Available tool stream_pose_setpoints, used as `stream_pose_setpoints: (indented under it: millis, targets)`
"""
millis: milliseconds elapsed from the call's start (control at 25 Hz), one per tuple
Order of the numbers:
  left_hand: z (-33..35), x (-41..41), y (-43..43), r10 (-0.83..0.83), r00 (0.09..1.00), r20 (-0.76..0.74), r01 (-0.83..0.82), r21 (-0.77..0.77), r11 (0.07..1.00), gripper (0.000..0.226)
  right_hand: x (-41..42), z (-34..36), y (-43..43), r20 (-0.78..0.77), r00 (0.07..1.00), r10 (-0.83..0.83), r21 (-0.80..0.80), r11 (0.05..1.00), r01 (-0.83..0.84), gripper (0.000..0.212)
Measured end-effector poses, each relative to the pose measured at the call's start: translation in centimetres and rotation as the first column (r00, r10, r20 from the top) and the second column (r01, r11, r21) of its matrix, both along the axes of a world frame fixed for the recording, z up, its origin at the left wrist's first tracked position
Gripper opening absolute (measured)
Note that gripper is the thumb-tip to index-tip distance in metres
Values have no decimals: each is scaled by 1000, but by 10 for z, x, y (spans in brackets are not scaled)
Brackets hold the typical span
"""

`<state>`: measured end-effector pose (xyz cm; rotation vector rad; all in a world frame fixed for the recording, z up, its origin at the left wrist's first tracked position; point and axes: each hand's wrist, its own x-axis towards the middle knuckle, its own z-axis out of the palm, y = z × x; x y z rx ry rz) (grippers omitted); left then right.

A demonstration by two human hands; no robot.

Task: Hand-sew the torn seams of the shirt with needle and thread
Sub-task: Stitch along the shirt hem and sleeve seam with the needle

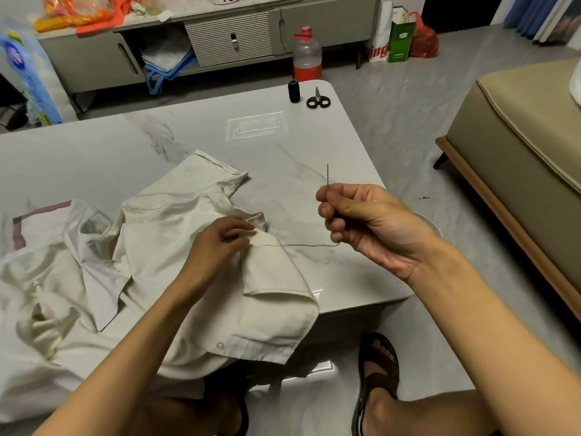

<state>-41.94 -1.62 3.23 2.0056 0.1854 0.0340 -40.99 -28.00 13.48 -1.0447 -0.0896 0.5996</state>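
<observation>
**Mid-stitch, thread drawn out to the right**

My crumpled cream cotton shirt lies across the near left part of the pale marble-look tabletop, and one folded edge with a clear button hangs over the near edge toward my knees. My left hand rests on a ridge of the fabric, its fingers curled and pinching the cloth right where the thread comes out. My right hand is lifted above the near right part of the tabletop. Its thumb and forefinger are pressed together on the thin steel needle, which points straight up, and the other fingers are curled in below.

A dark sewing thread runs in a nearly level line from the pinched fabric to the underside of my right hand. It looks drawn out rather than slack.

I judge the sewing to be under way: the needle is threaded, the thread is anchored in the shirt, and one stitch is being pulled through. I cannot tell how many stitches are in or how much of the tear is closed, because my left fingers cover the seam. More stitches, a knot and a cut are probably left. The black thread spool and the small black-handled scissors sit side by side at the far right corner, well away from both hands.
</observation>
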Motion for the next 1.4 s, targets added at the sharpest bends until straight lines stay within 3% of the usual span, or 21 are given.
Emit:
stream_pose_setpoints:
  millis: [200,360,800,920,1080,1400]
  targets:
    - [4,-12,-2,-36,990,-138,25,-80,996,17,-1,-1,9,92,994,-58,-103,992,67,11]
    - [2,-14,-2,-53,982,-180,35,-104,994,24,-7,7,10,128,990,-61,-100,992,74,13]
    - [8,-12,0,8,983,-185,-16,-40,999,34,-22,25,-9,49,979,195,-90,978,-190,11]
    - [9,-12,2,8,982,-191,-14,-33,999,31,-19,16,-7,69,987,146,-145,980,-135,12]
    - [12,-10,4,-3,983,-185,-8,-59,998,15,-13,-3,5,212,977,19,-319,946,50,16]
    - [16,-7,7,-99,982,-162,93,-44,995,21,4,-48,50,360,929,90,-518,847,119,15]
